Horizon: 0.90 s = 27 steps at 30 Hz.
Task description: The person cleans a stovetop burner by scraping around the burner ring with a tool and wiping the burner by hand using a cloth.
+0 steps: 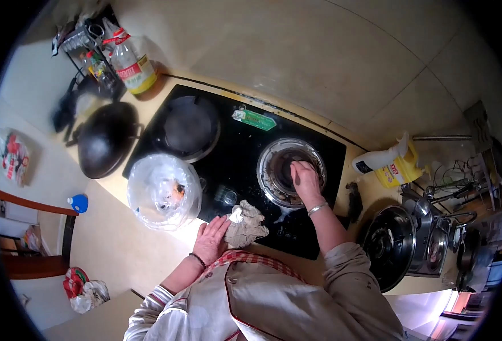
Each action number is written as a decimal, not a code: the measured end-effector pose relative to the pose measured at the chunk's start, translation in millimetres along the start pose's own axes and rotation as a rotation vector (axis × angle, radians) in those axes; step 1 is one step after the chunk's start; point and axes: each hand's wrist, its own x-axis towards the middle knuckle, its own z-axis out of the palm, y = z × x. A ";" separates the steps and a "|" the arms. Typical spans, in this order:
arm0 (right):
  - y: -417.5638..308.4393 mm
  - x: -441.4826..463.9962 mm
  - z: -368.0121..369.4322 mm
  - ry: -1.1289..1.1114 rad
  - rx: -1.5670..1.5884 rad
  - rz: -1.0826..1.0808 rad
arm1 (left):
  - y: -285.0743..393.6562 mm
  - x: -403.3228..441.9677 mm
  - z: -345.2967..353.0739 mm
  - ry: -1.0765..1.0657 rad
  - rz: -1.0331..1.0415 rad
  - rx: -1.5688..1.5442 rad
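My right hand reaches down into the round metal burner ring on the right of the black glass cooktop. Its fingers are closed and pressed together over the dark burner centre, and whatever they grip is hidden beneath them. The ring has brown, burnt-looking stains. My left hand lies flat with fingers stretched out at the cooktop's front edge. Its fingertips touch or lie beside a crumpled grey-beige rag. Just beyond this hand stands a bowl or basin lined with a clear plastic bag, with some scraps inside.
A second burner sits at the cooktop's back left, near a dark wok and an oil bottle. On the right are a yellow-and-white bottle, a dark round pan and a black object. A green label lies on the glass.
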 end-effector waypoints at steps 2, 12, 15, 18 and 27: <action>-1.5 2.4 2.2 -0.016 0.001 -0.003 | 0.6 -0.2 -1.7 -0.015 -0.006 0.005; -13.9 -1.8 -4.9 -0.195 0.089 -0.235 | 1.3 -1.1 -2.6 -0.010 0.001 -0.009; -22.2 -10.2 -10.1 -0.353 0.036 -0.252 | 1.3 0.2 -3.7 -0.021 -0.004 -0.006; -32.4 -17.6 -17.2 -0.293 0.094 -0.254 | 0.5 -0.6 -1.4 -0.007 0.002 0.000; -33.9 -51.8 -45.4 -0.120 0.204 -0.142 | -1.7 -0.4 3.6 0.068 0.053 -0.006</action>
